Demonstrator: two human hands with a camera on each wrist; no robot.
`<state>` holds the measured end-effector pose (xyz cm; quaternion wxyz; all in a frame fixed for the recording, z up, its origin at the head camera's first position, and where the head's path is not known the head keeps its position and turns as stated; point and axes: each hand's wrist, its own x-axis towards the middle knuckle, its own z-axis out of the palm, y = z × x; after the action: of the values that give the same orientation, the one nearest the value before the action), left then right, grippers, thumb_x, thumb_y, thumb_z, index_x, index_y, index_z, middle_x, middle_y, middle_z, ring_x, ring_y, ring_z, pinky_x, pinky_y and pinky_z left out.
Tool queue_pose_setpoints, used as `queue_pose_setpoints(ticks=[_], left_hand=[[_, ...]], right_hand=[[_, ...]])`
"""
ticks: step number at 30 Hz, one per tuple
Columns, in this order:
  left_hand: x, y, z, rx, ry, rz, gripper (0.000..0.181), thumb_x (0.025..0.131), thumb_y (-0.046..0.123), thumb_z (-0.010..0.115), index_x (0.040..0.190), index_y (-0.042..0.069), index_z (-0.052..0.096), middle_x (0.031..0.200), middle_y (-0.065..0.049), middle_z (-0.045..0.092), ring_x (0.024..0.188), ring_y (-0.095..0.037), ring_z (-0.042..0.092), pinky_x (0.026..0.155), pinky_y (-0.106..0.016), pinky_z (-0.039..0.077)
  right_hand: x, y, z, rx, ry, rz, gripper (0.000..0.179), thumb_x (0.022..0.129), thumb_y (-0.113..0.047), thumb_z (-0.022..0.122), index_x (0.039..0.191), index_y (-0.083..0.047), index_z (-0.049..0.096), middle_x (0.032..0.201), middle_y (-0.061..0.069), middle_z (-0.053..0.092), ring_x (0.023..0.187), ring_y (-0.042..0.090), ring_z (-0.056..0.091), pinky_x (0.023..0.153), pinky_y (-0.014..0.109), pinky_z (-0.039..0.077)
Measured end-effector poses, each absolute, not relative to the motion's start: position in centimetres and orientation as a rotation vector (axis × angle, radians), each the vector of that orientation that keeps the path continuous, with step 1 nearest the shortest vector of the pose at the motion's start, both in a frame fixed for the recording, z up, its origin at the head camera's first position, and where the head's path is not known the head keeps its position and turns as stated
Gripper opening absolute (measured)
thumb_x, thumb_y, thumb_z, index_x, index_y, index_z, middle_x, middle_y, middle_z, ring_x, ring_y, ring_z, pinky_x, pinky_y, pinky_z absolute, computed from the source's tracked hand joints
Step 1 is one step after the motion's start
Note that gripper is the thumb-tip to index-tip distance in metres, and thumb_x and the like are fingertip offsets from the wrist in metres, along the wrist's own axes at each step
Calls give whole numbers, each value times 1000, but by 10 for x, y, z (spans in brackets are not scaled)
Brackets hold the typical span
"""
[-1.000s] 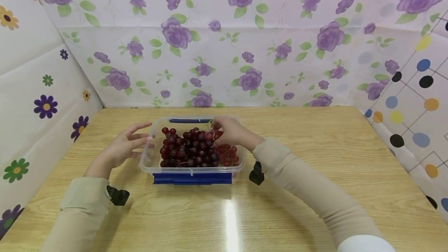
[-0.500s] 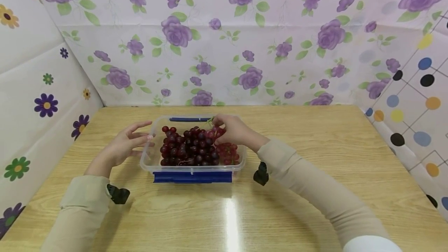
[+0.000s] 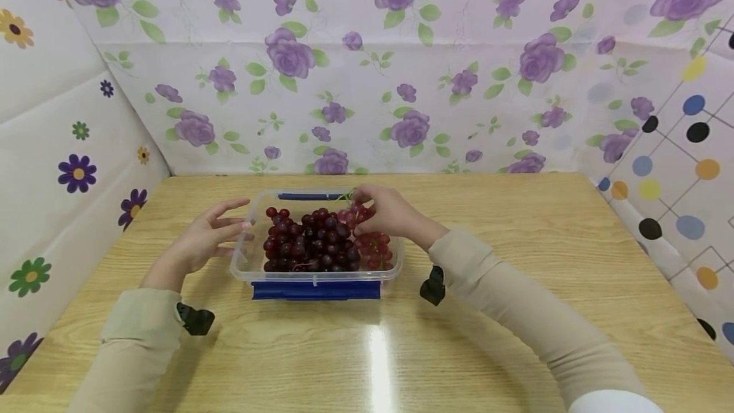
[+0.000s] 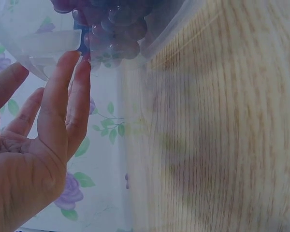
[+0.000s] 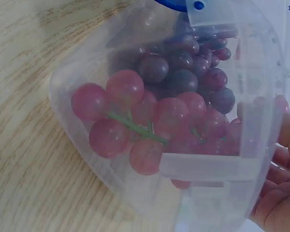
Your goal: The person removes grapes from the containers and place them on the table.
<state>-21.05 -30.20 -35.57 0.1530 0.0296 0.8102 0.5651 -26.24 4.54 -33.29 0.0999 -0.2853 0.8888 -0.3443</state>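
A clear plastic container point(image 3: 315, 277) with blue latches holds dark grapes point(image 3: 327, 244) in its left and middle parts. At its right end lies a lighter red bunch of grapes point(image 3: 375, 248), whose green stem shows through the wall in the right wrist view. My right hand point(image 3: 390, 212) reaches over the back right rim and holds the upper part of that red bunch between thumb and fingers. Outside the left wall is my left hand point(image 3: 201, 238), fingers spread and nearly straight. In the left wrist view, its fingertips point(image 4: 70, 57) are right at the container's side.
The container stands on a wooden table point(image 3: 516, 241). A wall sheet with purple flowers point(image 3: 410, 129) rises behind the table, and patterned sheets border both sides. Black wrist cameras hang under both cuffs, the right one point(image 3: 432, 285) close to the container's right corner.
My right hand has shifted slightly right and back, drawing the top of the red grape bunch and its stem along. The left hand and the container stay in place.
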Motion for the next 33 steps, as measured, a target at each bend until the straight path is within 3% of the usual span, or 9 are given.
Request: queue_pose_setpoints(ticks=[9,15,25,33], left_hand=[[-211,-302,-354,84,2314,1636,71,98,31,54,154,15,13,146,-31,31,97,-3,61,83,-40,55],[-210,-301,-355,79,2305,1643,71,97,33,54,154,18,14,147,-30,30,99,-5,61,83,-39,54],[-210,-300,-356,69,2298,1659,74,96,34,56,154,15,14,147,-31,30,97,-3,62,83,-38,55],[-210,-300,-356,69,2269,1678,74,97,32,56,154,13,13,148,-32,27,95,-2,63,82,-35,56]], right_hand=[[-259,50,-323,-794,2583,-1117,59,77,-9,79,129,-3,52,129,14,57,118,27,55,95,38,49],[-255,51,-320,-806,2575,-1141,59,77,-9,79,128,-2,52,129,14,56,119,27,54,95,38,49],[-253,59,-317,-728,2586,-1227,62,76,-16,81,130,-3,52,126,11,57,104,27,61,87,36,53],[-250,66,-311,-624,2585,-1309,65,75,-22,83,131,-8,52,129,8,57,115,26,56,94,41,49]])
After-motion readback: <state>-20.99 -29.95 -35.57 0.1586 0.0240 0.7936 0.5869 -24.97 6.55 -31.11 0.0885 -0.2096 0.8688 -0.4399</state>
